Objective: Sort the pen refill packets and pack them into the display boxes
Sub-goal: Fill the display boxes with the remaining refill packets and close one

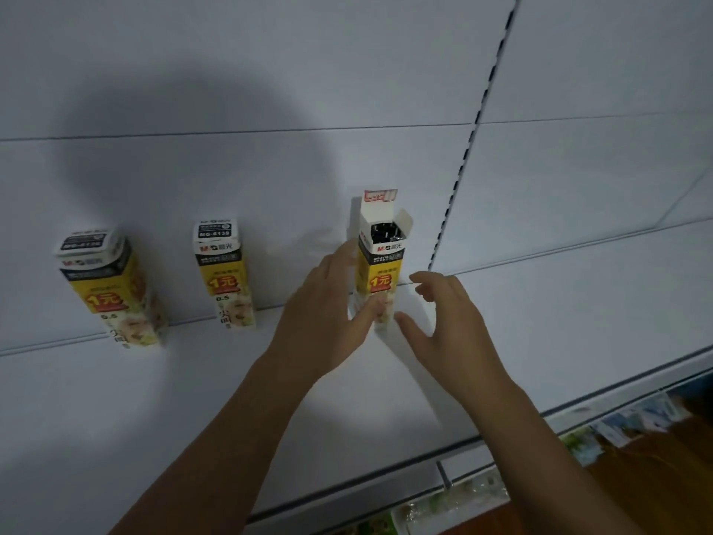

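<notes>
Three tall yellow-and-white display boxes stand on a white shelf (193, 399) against its back wall. The right box (382, 264) has its top flap up, and dark refill ends show inside. My left hand (328, 314) holds this box, thumb across its front and fingers at its left side. Just to the right of the box, my right hand (443, 322) hovers with fingers spread, holding nothing. The middle box (223, 276) and the left box (112, 291) are closed at the top.
A slotted upright strip (468, 148) runs down the back wall to the right of the open box. The shelf's front edge (463, 446) runs diagonally at lower right. Below it lie colourful packets (636, 422) on a lower level.
</notes>
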`<control>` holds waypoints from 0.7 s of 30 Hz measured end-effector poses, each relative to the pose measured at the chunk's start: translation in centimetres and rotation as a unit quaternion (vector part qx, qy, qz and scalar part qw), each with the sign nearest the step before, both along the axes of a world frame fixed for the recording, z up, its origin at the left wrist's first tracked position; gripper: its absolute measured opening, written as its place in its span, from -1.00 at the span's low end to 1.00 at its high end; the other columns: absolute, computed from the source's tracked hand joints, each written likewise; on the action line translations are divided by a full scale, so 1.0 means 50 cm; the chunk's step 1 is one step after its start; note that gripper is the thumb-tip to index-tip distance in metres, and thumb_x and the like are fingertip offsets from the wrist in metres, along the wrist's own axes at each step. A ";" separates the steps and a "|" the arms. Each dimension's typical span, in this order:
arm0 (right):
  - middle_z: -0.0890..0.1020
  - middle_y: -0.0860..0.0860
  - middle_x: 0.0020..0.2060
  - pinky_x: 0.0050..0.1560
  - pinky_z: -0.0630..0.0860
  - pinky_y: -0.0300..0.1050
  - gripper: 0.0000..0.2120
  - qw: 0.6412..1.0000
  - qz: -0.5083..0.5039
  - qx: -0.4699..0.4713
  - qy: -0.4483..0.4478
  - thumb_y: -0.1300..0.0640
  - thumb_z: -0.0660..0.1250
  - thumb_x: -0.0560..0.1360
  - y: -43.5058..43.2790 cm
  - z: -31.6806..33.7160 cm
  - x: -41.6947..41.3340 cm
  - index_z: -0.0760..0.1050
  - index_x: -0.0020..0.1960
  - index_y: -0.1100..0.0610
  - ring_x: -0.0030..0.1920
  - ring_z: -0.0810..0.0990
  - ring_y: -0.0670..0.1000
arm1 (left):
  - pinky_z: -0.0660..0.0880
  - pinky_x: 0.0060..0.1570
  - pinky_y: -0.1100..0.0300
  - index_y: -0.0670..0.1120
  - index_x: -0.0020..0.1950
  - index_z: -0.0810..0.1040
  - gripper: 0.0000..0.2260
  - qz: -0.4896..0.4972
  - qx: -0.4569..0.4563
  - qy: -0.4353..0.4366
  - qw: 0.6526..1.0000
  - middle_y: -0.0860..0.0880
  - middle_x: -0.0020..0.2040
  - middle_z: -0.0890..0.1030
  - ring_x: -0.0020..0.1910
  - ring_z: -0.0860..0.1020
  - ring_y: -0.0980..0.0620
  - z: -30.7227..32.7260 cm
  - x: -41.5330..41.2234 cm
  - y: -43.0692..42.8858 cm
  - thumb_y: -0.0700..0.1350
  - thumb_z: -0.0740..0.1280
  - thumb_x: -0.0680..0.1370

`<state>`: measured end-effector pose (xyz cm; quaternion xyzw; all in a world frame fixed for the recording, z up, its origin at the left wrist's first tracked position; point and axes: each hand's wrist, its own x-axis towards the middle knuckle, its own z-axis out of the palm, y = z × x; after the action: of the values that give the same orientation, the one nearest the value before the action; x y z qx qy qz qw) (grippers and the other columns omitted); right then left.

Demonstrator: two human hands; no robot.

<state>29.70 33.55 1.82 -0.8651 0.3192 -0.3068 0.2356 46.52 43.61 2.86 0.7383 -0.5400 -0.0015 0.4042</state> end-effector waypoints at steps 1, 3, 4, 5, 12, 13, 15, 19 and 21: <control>0.48 -0.16 0.19 0.07 0.40 -0.45 -0.48 1.000 -0.004 0.016 -0.010 -0.03 0.47 0.55 -0.012 0.004 0.002 0.38 0.45 -0.03 0.15 0.47 -0.23 | 0.54 0.24 0.04 0.19 0.62 0.06 -0.27 -0.015 -0.005 0.039 0.999 0.09 0.48 0.43 0.38 0.48 0.08 0.001 -0.002 -0.020 0.15 0.42 0.59; 0.52 -0.13 0.23 0.08 0.44 -0.43 -0.45 0.998 0.000 0.055 -0.041 -0.05 0.47 0.55 -0.035 0.010 0.013 0.36 0.47 -0.03 0.15 0.52 -0.20 | 0.54 0.26 0.01 0.23 0.63 -0.02 -0.20 -0.022 -0.021 0.080 0.996 0.07 0.52 0.39 0.41 0.47 0.06 0.001 -0.001 -0.052 0.08 0.46 0.58; 0.54 -0.13 0.25 0.10 0.48 -0.38 -0.43 0.995 0.009 0.075 -0.058 -0.05 0.47 0.55 -0.045 0.014 0.022 0.34 0.49 -0.05 0.16 0.54 -0.19 | 0.55 0.28 -0.03 0.23 0.63 -0.02 -0.18 -0.022 -0.031 0.093 0.995 0.06 0.52 0.38 0.40 0.48 0.06 0.000 0.001 -0.065 0.04 0.47 0.58; 0.54 -0.14 0.27 0.12 0.49 -0.36 -0.41 0.993 0.022 0.094 -0.073 -0.04 0.47 0.56 -0.053 0.019 0.033 0.31 0.51 -0.07 0.19 0.55 -0.19 | 0.57 0.28 -0.05 0.24 0.64 -0.01 -0.19 -0.024 -0.041 0.109 0.993 0.06 0.52 0.38 0.38 0.50 0.08 -0.002 0.003 -0.075 0.00 0.47 0.58; 0.49 -0.23 0.35 0.22 0.56 -0.29 -0.40 0.971 0.129 0.132 -0.152 0.13 0.39 0.63 -0.078 0.035 0.076 0.25 0.55 -0.22 0.30 0.52 -0.24 | 0.55 0.36 -0.04 0.26 0.63 0.15 -0.45 -0.061 -0.055 0.130 0.988 0.06 0.49 0.39 0.41 0.51 0.10 -0.013 -0.002 -0.093 -0.11 0.26 0.72; 0.49 -0.20 0.35 0.24 0.57 -0.21 -0.42 0.971 0.135 0.126 -0.152 0.12 0.39 0.63 -0.083 0.030 0.077 0.27 0.55 -0.21 0.30 0.53 -0.20 | 0.53 0.38 -0.04 0.26 0.62 0.18 -0.45 -0.058 -0.052 0.127 0.989 0.07 0.48 0.39 0.42 0.50 0.11 -0.012 0.000 -0.091 -0.13 0.25 0.72; 0.49 -0.16 0.32 0.23 0.59 -0.17 -0.45 0.969 0.148 0.124 -0.155 0.13 0.39 0.63 -0.090 0.020 0.077 0.31 0.53 -0.17 0.26 0.56 -0.17 | 0.49 0.42 0.00 0.23 0.61 0.21 -0.46 -0.055 -0.044 0.119 0.990 0.10 0.49 0.39 0.44 0.47 0.14 -0.005 -0.001 -0.082 -0.18 0.25 0.72; 0.50 -0.07 0.25 0.11 0.55 -0.34 -0.49 0.962 0.185 0.105 -0.172 0.22 0.41 0.61 -0.089 0.006 0.078 0.39 0.50 -0.07 0.14 0.60 -0.16 | 0.44 0.46 0.04 0.11 0.62 0.24 -0.47 -0.059 -0.045 0.111 0.991 0.08 0.52 0.38 0.50 0.41 0.13 0.009 -0.004 -0.049 -0.28 0.22 0.71; 0.50 -0.05 0.23 0.12 0.55 -0.34 -0.49 0.961 0.203 0.085 -0.170 0.26 0.40 0.61 -0.085 0.005 0.084 0.40 0.48 -0.05 0.13 0.60 -0.16 | 0.45 0.45 -0.01 0.05 0.62 0.25 -0.48 -0.065 -0.042 0.114 0.990 0.06 0.52 0.39 0.51 0.41 0.05 0.012 0.001 -0.030 -0.30 0.22 0.71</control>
<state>33.89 29.29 2.08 -0.8236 0.1174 -0.3665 0.4166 46.57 42.12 3.43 0.6789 -0.5372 -0.0891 0.4926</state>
